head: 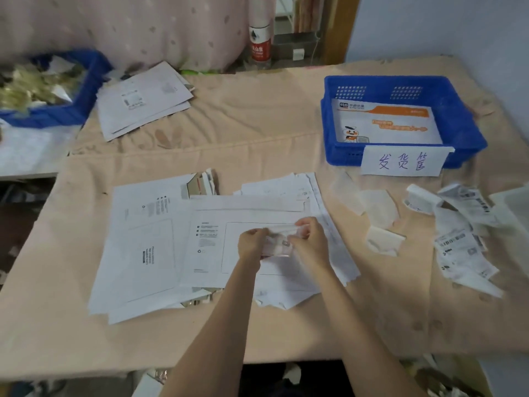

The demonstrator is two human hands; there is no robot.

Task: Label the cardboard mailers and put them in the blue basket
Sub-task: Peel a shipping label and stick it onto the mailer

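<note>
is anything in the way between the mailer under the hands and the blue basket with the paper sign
Nothing visible blocks it. Between the top mailer and the blue basket lie only flat mailers, bare cloth and loose backing papers. One mailer already lies in the basket. Both hands, left hand and right hand, hold a label.

Illumination is soft, even and moderately dim, with no single source identifiable. Shadows are faint; a weak one lies under the edges of the white cardboard mailers point(148, 247). No glare noted. Overall sharpness is low, with compression smearing on fine print. Motion blur is heaviest at the upper left, where the blue plastic bin of pale scraps point(86, 90) is streaked. Wide-angle distortion bows the peach cloth-covered table point(257, 124) toward the frame borders. Corners read softer than the centre.
</note>
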